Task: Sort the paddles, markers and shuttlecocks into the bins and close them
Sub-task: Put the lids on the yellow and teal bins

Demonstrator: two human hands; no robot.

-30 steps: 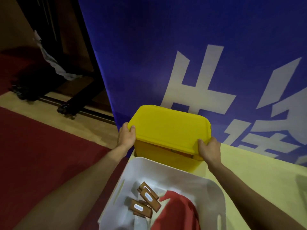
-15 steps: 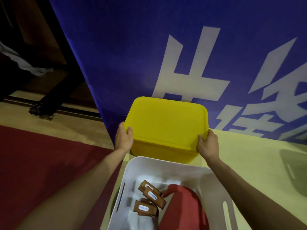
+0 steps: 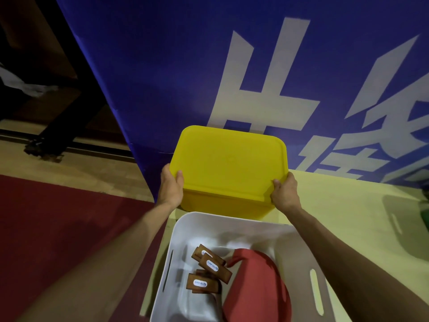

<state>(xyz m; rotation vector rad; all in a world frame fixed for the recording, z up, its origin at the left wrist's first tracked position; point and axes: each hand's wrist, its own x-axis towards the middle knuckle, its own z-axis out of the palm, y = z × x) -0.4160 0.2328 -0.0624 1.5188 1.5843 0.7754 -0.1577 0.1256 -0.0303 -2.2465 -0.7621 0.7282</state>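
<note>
**binsorter_q:** What's going on in the head view? Where's the yellow one at?

**paddle_pete:** The yellow bin sits at the table's far left corner, right up against a blue banner. Its yellow lid is lying on top. The left hand grips the lid's near left corner and the right hand grips the near right corner. Both have the thumb on top and the fingers wrapped round the rim.

**binsorter_q:** And the paddles?

**paddle_pete:** They're in the white bin, which has no lid on and sits just in front of the yellow one along the table's left edge. You can see a red paddle blade and a few wooden handles piled to its left.

**binsorter_q:** Any writing you can make out?

**paddle_pete:** Each handle has a small white oval sticker with dark print, but it's too tiny to read. The banner has huge white Chinese characters, which are cut off by the frame and the lid, so I can't make out a whole word.

**binsorter_q:** Anything else?

**paddle_pete:** There's a red carpet on the floor left of the table, and another pale bin in shadow at the right edge.
</note>
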